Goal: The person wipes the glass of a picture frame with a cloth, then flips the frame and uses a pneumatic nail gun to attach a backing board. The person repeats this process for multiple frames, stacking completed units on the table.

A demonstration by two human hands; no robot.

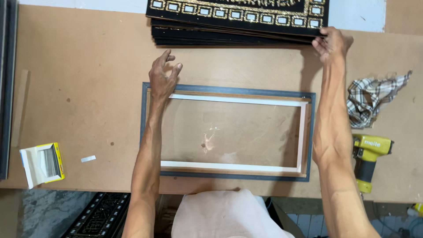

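Observation:
A dark blue picture frame (227,175) lies face down on the brown table, with a white inner liner (233,166) and a glass pane inside it. My left hand (163,77) rests with fingers spread on the frame's upper left corner. At the far edge sits a stack of black panels with gold ornament (238,20). My right hand (331,44) grips the right corner of the top panel in that stack.
A checked cloth (374,97) lies crumpled at the right. Below it rests a yellow staple gun (370,154). A small open box of staples (43,164) sits at the left edge, beside a white strip (88,158). More black panels (99,216) lie under the table.

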